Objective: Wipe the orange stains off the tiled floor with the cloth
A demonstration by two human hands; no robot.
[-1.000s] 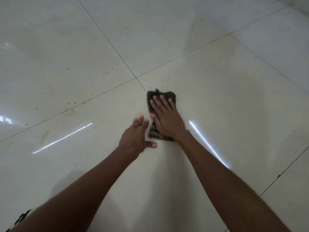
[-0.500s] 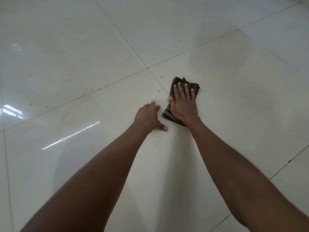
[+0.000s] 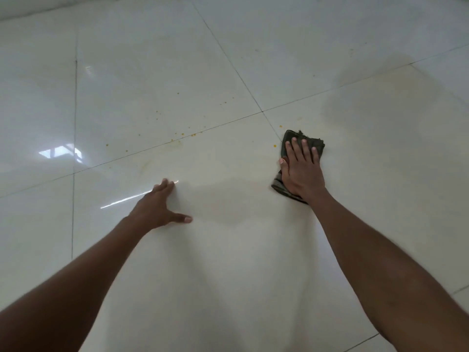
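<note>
Pressing flat on the cloth (image 3: 302, 144): right hand (image 3: 302, 171), palm down, fingers spread and extended, not curled around the fabric. Cloth is dark, folded or bunched, lying on the tiled floor (image 3: 253, 262) right of centre, just right of and nearer than the grout-line crossing (image 3: 262, 111). Its far edge sticks out past the fingertips and its near-left corner shows under the heel of the hand; the rest is covered.

Left hand (image 3: 158, 207) is empty, planted on the bare tile well left of the cloth, fingers loosely splayed, thumb pointing right. Looks like it's touching the floor, but how much weight is on it I can't tell. Both forearms are bare and run in from the near edge.

Orange stains:
- two drops (image 3: 277, 136) just left of the cloth, one beside its far-left corner, one slightly nearer, neither touching it
- scattered specks (image 3: 186, 134) on the far-left tile, clustered along the grout line that runs left from the crossing, thinning out further away
- faint yellowish smear (image 3: 175, 144) just on the near side of that line

Tiles are glossy pale cream. Window reflection (image 3: 61, 151) at the left, bright streak (image 3: 132, 198) next to the left hand's fingers.
</note>
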